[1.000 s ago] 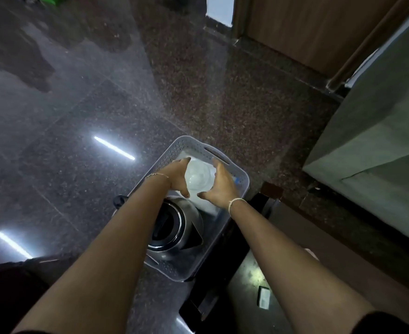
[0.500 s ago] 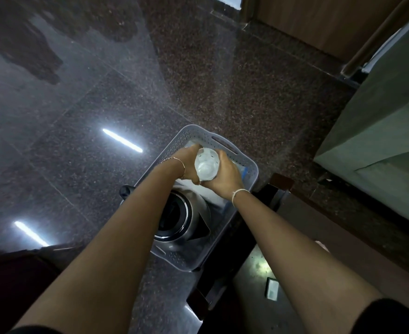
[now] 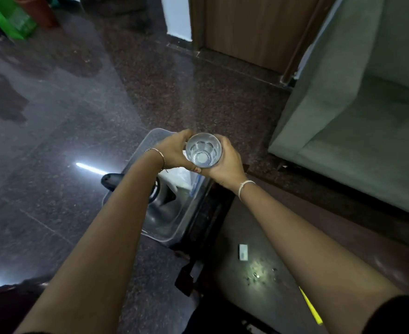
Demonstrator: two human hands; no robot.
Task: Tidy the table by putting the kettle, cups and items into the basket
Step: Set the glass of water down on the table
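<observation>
A clear glass cup (image 3: 203,149) is held upright above the far end of the grey plastic basket (image 3: 157,233), its open mouth facing the camera. My left hand (image 3: 173,150) grips its left side and my right hand (image 3: 225,166) wraps its right side and bottom. The basket stands on the floor beside the dark table (image 3: 266,266). A steel kettle (image 3: 158,206) lies inside it, partly hidden by my left forearm, with its black handle (image 3: 111,182) poking over the basket's left rim. A white bag (image 3: 181,177) lies in the basket under the cup.
A small white box (image 3: 243,252) lies on the table, with crumbs near it and a yellow stick (image 3: 310,306) at the near right. A green sofa (image 3: 357,121) stands to the right. A wooden door (image 3: 251,27) is at the back. Polished dark floor spreads to the left.
Both hands have lifted the glass cup up out of the basket's far end and turned it upright. The camera tilted up and shifted right, showing more of the table.
</observation>
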